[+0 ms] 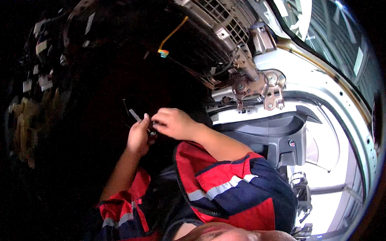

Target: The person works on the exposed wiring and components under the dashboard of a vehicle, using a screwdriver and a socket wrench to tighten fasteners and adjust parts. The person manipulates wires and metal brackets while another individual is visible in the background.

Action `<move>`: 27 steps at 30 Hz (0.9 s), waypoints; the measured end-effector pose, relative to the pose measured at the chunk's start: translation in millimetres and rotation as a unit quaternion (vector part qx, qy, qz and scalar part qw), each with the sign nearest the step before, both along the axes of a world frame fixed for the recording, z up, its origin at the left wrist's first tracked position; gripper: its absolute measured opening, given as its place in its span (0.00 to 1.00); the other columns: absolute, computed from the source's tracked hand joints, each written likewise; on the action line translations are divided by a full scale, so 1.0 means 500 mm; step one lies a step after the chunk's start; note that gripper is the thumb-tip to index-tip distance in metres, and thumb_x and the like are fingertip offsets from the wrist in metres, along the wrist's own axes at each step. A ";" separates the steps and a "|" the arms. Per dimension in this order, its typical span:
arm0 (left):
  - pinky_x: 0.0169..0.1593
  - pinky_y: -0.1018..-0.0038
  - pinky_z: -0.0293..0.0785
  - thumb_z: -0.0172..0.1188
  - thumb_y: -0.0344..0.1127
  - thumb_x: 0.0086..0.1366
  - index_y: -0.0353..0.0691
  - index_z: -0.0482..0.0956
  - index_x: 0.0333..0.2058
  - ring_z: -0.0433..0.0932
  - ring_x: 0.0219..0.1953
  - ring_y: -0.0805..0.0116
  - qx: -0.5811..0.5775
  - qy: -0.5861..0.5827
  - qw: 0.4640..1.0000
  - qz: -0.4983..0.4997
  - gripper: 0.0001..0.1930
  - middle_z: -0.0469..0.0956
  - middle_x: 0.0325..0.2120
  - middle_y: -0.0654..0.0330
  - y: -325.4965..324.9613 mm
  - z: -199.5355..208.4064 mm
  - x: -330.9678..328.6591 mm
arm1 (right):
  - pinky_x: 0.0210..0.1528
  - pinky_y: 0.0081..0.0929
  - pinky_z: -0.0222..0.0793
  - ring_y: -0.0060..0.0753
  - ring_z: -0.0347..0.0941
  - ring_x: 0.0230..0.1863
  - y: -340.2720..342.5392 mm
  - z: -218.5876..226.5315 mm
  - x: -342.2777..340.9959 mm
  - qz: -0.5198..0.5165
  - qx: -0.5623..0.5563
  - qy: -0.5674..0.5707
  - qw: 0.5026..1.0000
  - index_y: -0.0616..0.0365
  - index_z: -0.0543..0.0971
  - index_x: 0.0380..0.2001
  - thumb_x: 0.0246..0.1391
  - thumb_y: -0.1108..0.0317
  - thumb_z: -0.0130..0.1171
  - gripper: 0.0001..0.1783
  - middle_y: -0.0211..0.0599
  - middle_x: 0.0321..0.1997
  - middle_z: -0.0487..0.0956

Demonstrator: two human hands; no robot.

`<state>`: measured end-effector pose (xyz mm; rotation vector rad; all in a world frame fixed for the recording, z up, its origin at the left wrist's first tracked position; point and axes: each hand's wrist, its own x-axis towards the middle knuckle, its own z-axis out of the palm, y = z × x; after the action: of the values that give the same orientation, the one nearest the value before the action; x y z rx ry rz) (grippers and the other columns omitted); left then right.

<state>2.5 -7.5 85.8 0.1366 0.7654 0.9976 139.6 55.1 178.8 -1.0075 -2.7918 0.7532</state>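
Observation:
In front of my chest, my left hand [138, 135] is closed around a slim tool [134, 115] with a pale grey, straight end sticking out past the thumb. Its exact kind is not clear. Just to the right, my right hand [173, 123] has its fingers curled in close to the left one. Whatever those fingers hold is hidden or too dark to name. A small shiny metal bit [152, 133] shows between the hands, below the right fingertips. Dark shadow surrounds both hands.
Above right, a bare metal seat frame or bracket [245, 82] is fixed near the white car body. A yellow wire with a coloured connector [163, 53] hangs above the hands. A black door panel [265, 136] stands at right, loose connectors [44, 82] at far left.

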 end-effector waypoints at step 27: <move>0.17 0.80 0.55 0.48 0.43 0.67 0.47 0.68 0.26 0.65 0.16 0.76 0.001 0.103 0.995 0.013 0.12 0.70 0.18 0.64 0.005 0.016 0.001 | 0.59 0.52 0.54 0.46 0.63 0.58 0.345 0.030 0.279 -0.483 -0.240 0.725 0.429 0.54 0.71 0.53 0.54 0.50 0.41 0.28 0.35 0.57 0.70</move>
<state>3.0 -4.8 93.6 0.2340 0.9571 1.0198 279.3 227.5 193.7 -0.9133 -0.3181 1.2023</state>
